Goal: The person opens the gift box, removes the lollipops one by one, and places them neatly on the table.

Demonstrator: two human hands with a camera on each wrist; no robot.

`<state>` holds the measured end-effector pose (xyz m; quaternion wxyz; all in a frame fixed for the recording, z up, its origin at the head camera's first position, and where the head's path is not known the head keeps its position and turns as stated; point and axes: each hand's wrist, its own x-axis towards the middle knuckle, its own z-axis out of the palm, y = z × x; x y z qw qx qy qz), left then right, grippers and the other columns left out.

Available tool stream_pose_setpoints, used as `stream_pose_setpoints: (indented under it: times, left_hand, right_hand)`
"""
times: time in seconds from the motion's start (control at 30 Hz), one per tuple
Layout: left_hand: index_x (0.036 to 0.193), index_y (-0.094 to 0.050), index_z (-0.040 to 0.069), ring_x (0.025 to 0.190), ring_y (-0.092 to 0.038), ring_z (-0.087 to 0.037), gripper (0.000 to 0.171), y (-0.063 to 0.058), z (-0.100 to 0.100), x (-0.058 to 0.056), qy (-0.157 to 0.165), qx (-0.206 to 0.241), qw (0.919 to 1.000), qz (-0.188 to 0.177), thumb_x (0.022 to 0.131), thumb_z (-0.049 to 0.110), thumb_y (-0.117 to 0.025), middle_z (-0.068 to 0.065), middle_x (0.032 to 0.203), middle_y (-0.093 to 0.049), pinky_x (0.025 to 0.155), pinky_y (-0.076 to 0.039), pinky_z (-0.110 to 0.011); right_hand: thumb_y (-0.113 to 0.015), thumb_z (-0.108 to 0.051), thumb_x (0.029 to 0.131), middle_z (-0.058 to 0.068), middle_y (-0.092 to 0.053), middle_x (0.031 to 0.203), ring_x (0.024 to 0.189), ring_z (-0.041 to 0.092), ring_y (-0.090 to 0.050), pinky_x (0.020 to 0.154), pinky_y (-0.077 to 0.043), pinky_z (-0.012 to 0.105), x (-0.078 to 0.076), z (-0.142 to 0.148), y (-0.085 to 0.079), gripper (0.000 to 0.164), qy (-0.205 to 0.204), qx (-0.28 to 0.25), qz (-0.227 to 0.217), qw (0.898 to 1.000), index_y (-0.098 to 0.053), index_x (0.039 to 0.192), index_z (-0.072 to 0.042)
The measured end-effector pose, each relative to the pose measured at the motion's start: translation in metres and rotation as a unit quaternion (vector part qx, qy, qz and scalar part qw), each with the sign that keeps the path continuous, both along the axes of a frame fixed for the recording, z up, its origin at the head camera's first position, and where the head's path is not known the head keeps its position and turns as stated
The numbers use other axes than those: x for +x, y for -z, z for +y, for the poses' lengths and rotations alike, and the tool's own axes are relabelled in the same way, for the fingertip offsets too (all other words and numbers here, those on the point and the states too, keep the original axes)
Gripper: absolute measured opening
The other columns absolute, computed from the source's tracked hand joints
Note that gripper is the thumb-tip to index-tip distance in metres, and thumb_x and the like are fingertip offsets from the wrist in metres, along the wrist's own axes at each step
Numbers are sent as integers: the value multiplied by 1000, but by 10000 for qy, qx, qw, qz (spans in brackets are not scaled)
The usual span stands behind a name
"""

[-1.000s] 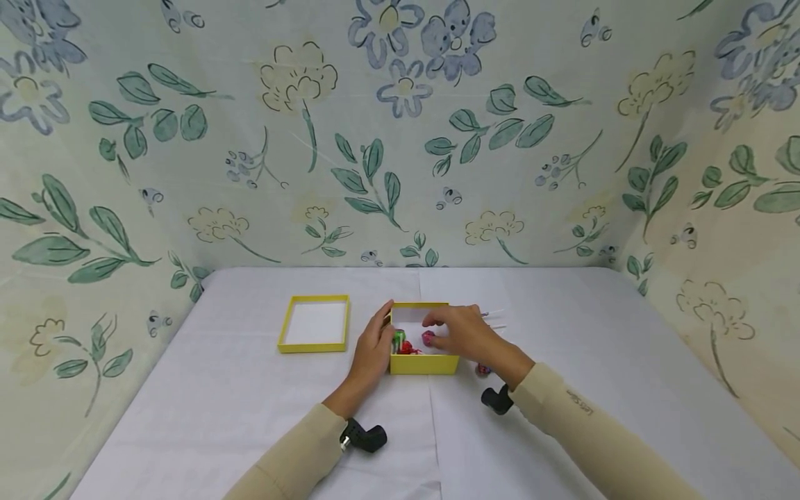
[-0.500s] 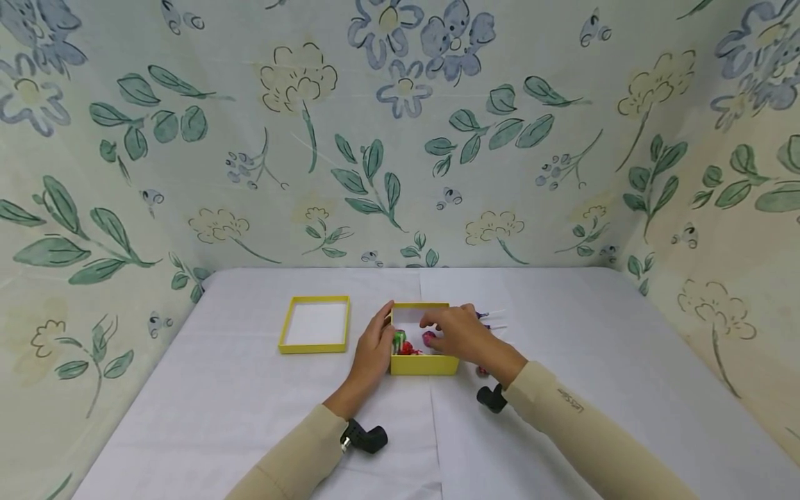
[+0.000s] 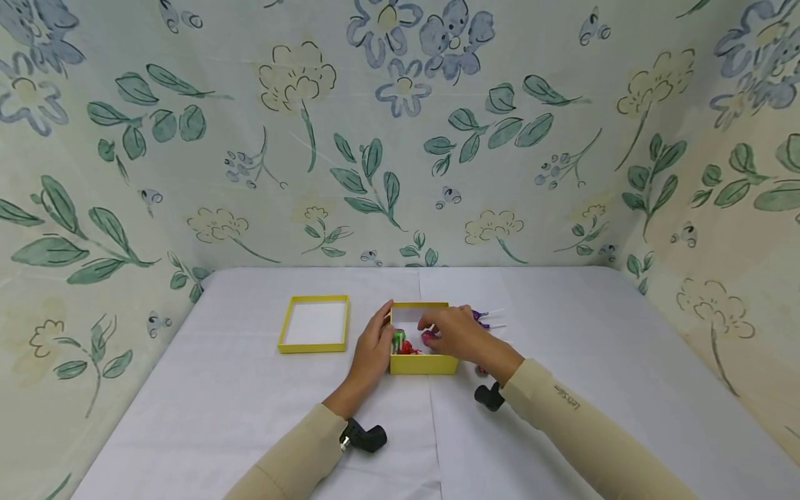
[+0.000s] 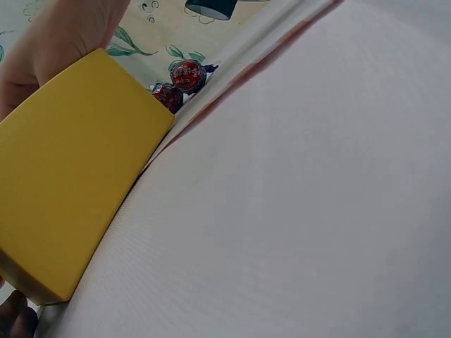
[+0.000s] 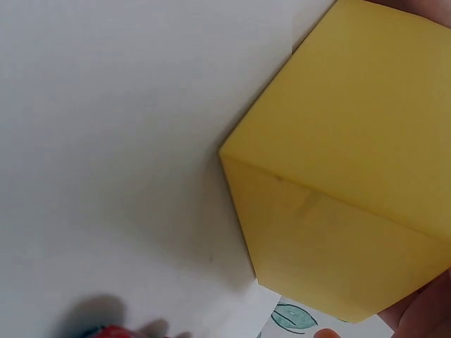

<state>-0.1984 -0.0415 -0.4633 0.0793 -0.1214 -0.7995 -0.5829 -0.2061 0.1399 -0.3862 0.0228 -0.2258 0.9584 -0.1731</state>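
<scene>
While the right hand (image 3: 464,338) reaches over the right wall of the box (image 3: 423,365), at lower centre of the frame, the pink sweet (image 3: 428,337) lies inside that wall, at the hand's left edge, where curled thumb and fingers seem to pinch it. Any stick is hidden, so its long axis cannot be told. The right hand is the nearer; the left hand (image 3: 370,355) grips the box's left wall, with the green sweet (image 3: 397,338) and red sweet (image 3: 407,347) lying between it and the pink sweet. Against the earliest frame, the right hand has shifted slightly left, uncovering more of the purple sweets (image 3: 478,317); the box and the lid (image 3: 312,348), left of centre, have stayed put.
</scene>
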Motion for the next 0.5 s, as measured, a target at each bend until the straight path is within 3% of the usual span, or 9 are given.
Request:
stream_pose_setpoints:
  times: [0.5]
  left_hand:
    - [150, -34, 26, 137, -38, -17, 48, -1, 0, 1, -22, 0, 10000, 23, 103, 19, -38, 6, 152, -36, 112, -32, -39]
  right_hand:
    - [-79, -15, 80, -9, -68, 85, 93, 15, -62, 89, -35, 50, -5, -2, 5, 18, 102, 114, -4, 9999, -74, 97, -17]
